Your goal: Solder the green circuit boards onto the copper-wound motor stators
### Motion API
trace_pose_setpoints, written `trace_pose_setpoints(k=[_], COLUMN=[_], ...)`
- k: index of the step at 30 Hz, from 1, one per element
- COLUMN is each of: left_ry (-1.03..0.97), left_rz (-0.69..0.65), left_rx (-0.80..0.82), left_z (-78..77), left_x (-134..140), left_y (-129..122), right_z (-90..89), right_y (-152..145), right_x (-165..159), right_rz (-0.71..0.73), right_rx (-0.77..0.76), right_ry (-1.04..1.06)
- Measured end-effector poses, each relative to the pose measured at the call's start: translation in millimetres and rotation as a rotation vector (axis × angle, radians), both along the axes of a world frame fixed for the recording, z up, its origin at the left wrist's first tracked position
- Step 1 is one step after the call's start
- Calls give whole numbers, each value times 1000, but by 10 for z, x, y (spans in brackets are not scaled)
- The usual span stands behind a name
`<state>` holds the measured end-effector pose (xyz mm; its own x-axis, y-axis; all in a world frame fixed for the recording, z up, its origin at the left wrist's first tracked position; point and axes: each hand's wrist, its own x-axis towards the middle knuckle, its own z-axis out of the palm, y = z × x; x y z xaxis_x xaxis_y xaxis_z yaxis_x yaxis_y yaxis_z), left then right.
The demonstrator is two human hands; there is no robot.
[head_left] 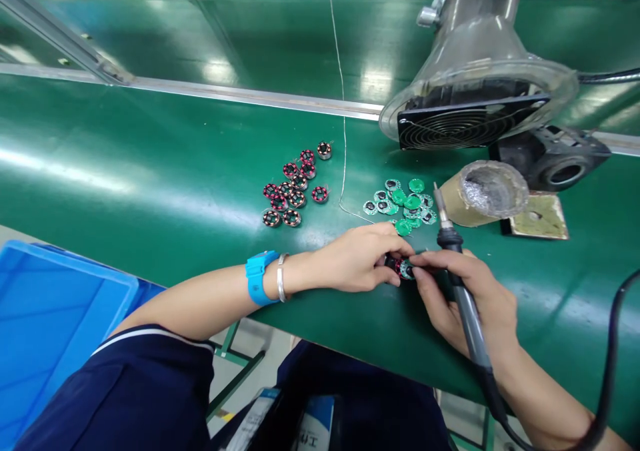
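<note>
My left hand [353, 257] is closed, pinching a small wound motor stator [395, 264] with pink and black on it just above the bench. At the stator's right end shows a small round circuit board [406, 269], with the thumb and forefinger of my right hand [487, 304] against it. That hand also carries a soldering iron [470, 314], its handle tucked across the fingers and its metal tip pointing up and away. Beyond my fingers lies a loose group of round green circuit boards [413, 201]. Further left several wound stators [299, 182] stand on the bench.
Solder wire [344, 151] hangs from above, its lower end running toward my left hand. A fume extractor hood [480, 91] overhangs the right side. Beneath it are a crusted round pot [455, 201], a sponge tray [543, 217] and a black holder [550, 157]. A blue bin [65, 297] sits left.
</note>
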<state>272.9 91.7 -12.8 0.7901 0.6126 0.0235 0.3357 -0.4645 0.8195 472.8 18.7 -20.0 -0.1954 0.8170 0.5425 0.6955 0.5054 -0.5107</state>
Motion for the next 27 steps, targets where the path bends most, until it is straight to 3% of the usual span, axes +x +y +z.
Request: trace_pose_setpoints(k=[5, 11, 27], left_ry=[-161, -205, -113], left_rz=[164, 271, 324], left_rx=[-134, -252, -318], left_z=[13, 37, 71], left_x=[-122, -48, 6], left_y=[-119, -239, -250], right_z=[-5, 2, 9], right_y=[-6, 35, 23], right_x=[-19, -25, 4], right_rz=[2, 59, 165], right_rx=[13, 46, 150], right_ry=[-14, -19, -55])
